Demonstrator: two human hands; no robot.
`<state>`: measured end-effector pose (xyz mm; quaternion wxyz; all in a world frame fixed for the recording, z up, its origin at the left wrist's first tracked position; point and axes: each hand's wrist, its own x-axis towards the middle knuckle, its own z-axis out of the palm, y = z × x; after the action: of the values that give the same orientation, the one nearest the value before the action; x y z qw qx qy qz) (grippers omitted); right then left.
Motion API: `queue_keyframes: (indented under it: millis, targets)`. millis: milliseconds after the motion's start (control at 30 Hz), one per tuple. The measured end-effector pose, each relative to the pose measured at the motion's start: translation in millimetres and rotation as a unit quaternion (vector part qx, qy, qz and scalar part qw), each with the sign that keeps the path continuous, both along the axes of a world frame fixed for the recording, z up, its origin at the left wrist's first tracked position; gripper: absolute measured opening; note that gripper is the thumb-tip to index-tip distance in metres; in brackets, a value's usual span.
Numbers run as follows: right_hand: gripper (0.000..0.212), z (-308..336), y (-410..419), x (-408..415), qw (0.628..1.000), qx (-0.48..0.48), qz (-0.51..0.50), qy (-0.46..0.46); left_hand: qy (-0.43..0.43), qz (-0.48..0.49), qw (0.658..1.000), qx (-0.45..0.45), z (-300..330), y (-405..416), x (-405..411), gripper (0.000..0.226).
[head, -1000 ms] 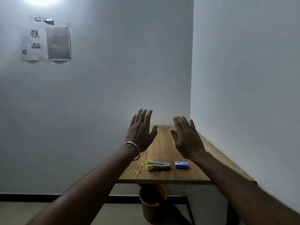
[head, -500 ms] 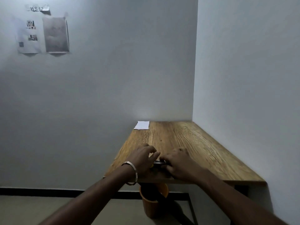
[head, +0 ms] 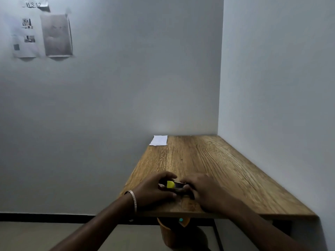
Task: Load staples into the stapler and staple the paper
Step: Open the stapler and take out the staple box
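A small metal stapler (head: 175, 185) with a yellow end lies near the front edge of the wooden table (head: 208, 160). My left hand (head: 155, 190) curls around its yellow end and my right hand (head: 203, 191) covers its other end, so both hands grip it. A white sheet of paper (head: 159, 140) lies flat at the table's far left corner against the wall. The blue staple box is hidden, probably under my right hand.
White walls close the table in at the back and on the right. An orange bin (head: 172, 230) stands on the floor under the table's front edge. Printed sheets (head: 43, 36) hang on the back wall at the upper left.
My hands came down from raised and open above the table onto the stapler. Since half a second ago the stapler's yellow end has come into view between them.
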<state>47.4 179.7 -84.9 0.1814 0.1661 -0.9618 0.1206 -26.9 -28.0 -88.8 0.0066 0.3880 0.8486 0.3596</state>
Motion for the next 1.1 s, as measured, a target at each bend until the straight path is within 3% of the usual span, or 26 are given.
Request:
queue_keyframes:
  millis: [133, 233, 367, 500, 767, 900, 1100]
  targets:
    - [0.017, 1, -2, -5, 0.999, -0.044, -0.015, 0.006, -0.028, 0.037, 0.997, 0.059, 0, 1, -7, 0.032]
    - [0.019, 4, -4, -9, 0.997, -0.069, -0.018, 0.004, -0.101, 0.039, 0.985, 0.136, -1, 1, -10, 0.027]
    - [0.019, 9, -7, -10, 0.987, -0.162, 0.012, -0.016, -0.202, 0.045, 0.95, 0.235, 4, 4, -9, 0.034]
    - [0.02, 9, -12, -14, 0.953, -0.302, 0.0, -0.02, -0.276, 0.043, 0.9, 0.334, 11, 16, -3, 0.029]
    - [0.019, -1, -23, -15, 0.841, -0.537, -0.014, -0.068, -0.328, -0.011, 0.885, 0.329, 12, 41, 3, 0.037]
    - [0.014, -2, -22, -12, 0.819, -0.568, -0.018, -0.079, -0.339, -0.019, 0.874, 0.347, 14, 46, 4, 0.047]
    - [0.009, -10, -28, -15, 0.784, -0.618, -0.032, -0.045, -0.315, -0.017, 0.879, 0.356, 11, 54, 4, 0.038]
